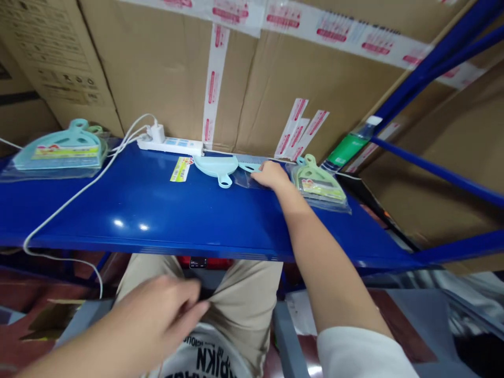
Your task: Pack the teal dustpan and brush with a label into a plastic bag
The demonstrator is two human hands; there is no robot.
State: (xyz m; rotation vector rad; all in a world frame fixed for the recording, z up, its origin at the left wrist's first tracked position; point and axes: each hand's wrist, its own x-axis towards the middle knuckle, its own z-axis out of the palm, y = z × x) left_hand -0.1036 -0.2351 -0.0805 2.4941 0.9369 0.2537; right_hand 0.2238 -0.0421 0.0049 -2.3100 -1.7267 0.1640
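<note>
My right hand (pixel 271 175) reaches across the blue shelf (pixel 157 215) and rests with curled fingers on a clear plastic bag (pixel 246 178) beside a loose light-blue dustpan (pixel 217 167). A small light-blue brush handle (pixel 250 167) shows at my fingertips. A yellow-green label card (pixel 181 169) lies to the left of the dustpan. My left hand (pixel 157 315) hovers low over my lap, blurred, fingers loosely bent, nothing seen in it.
A bagged green dustpan set (pixel 318 184) lies right of my hand. A stack of bagged blue sets (pixel 59 152) sits far left. A white power strip (pixel 169 144) with charger and cable runs along the back. Cardboard boxes (pixel 244 79) wall the shelf behind. A green bottle (pixel 348 147) leans at right.
</note>
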